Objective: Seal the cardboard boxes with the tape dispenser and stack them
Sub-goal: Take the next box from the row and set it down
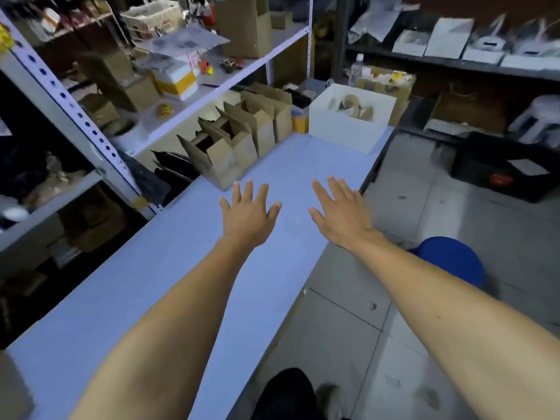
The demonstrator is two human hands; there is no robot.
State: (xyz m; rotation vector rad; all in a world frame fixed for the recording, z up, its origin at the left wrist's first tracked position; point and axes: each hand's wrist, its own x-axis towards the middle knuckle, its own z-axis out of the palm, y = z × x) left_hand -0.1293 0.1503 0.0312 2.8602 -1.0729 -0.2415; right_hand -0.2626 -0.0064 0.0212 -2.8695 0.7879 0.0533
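Both hands (295,215) spread above table (145,298), right one past its edge

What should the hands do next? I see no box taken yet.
Probably reach the left hand forward to the nearest open box in the row along the table. Both hands, the right hand too, hover spread and hold nothing, and its flaps stand unsealed.

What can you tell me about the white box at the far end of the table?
The white box is an open-topped, thick-walled container, foam-like by its look, standing upright at the far end of the table near its right edge. Inside lie several brownish tape rolls, blurred. A row of open cardboard boxes stands to its left, apart from it. Neither hand touches it.
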